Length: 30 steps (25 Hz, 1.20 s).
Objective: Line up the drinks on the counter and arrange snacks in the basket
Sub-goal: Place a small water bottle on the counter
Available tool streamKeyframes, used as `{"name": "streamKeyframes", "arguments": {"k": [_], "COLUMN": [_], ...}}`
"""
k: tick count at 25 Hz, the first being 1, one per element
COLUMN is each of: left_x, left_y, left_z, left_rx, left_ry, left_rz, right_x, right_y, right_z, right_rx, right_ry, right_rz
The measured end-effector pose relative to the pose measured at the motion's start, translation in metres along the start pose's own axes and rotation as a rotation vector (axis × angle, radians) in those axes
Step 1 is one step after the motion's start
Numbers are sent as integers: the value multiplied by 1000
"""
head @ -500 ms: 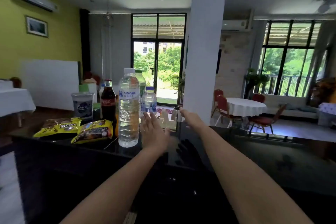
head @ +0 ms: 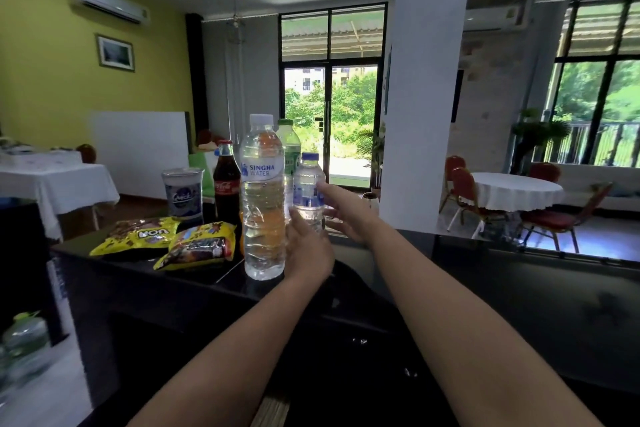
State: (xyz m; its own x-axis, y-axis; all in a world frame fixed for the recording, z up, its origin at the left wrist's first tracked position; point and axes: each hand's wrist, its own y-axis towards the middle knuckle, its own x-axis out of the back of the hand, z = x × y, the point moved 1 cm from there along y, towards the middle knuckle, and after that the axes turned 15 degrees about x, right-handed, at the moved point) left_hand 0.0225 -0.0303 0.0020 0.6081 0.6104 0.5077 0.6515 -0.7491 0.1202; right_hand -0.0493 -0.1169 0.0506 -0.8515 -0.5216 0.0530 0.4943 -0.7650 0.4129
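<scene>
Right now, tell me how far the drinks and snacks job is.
Done: nothing plainly; Singha bottle, cola bottle stand bunched. In hand: left hand and right hand reach for the small water bottle. Left: lining up the bottles; snack bags lie on the counter, no basket in view.

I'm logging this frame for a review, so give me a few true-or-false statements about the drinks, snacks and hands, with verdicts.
1. The Singha water bottle stands upright on the counter. True.
2. The Coca-Cola bottle lies on its side. False: it stands upright, left of the Singha water bottle.
3. The yellow snack bags sit in a basket. False: they lie on the counter; no basket shows.
4. The right hand is stretched out toward the small blue-capped water bottle. True.
5. The left hand grips the Singha water bottle. False: its fingers are straight, beside that bottle.
</scene>
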Motion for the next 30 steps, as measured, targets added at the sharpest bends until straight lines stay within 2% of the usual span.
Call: {"name": "streamKeyframes", "arguments": {"k": [7,10,15,21,26,30], "left_x": [4,7,10,-6,-36,-66], "left_y": [-3,-11,-33,-76,-115,-149], "left_z": [-3,-4,-11,-42,-68,-94], "left_rx": [-45,-122,-302,-475,-518,-551], "left_ry": [-15,19,-68,-116,-144,-197], "left_rz": [-76,-62,158,333,549,576], "right_x": [9,15,27,61,103,145], "right_y": [-19,-43,-88,-153,-207,-239], "right_z": [4,16,46,83,107,119], "right_rx": [38,40,56,41,22,19], "right_ry": [44,25,-42,-148,-201,-176], "right_rz": [-63,-151,-280,-440,-484,-512]}}
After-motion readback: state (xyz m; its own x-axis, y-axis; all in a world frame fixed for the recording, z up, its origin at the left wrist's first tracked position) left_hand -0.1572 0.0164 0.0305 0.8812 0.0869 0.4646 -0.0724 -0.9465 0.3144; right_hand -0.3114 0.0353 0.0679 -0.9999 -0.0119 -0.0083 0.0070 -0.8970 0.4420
